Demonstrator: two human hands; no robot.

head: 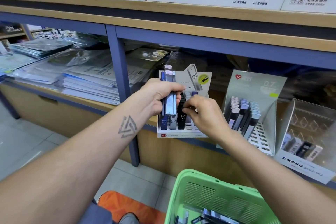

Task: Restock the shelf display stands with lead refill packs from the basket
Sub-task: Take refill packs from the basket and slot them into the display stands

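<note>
My left hand (160, 96) grips a bundle of several lead refill packs (170, 94), blue and grey, held upright in front of the HB 0.5 display stand (183, 133). My right hand (203, 114) pinches a black refill pack (181, 112) standing in a middle row of that stand. Blue and grey packs fill the rows at its left. The green basket (216, 196) sits low at the front, with a few loose packs (214, 217) in its bottom.
A grey-green 0.7 stand (254, 111) with several packs is to the right, then a clear MONO stand (307, 143). A blue shelf post (125, 89) rises left of the stands. Stacked plastic-wrapped paper goods (72, 74) fill the left shelf.
</note>
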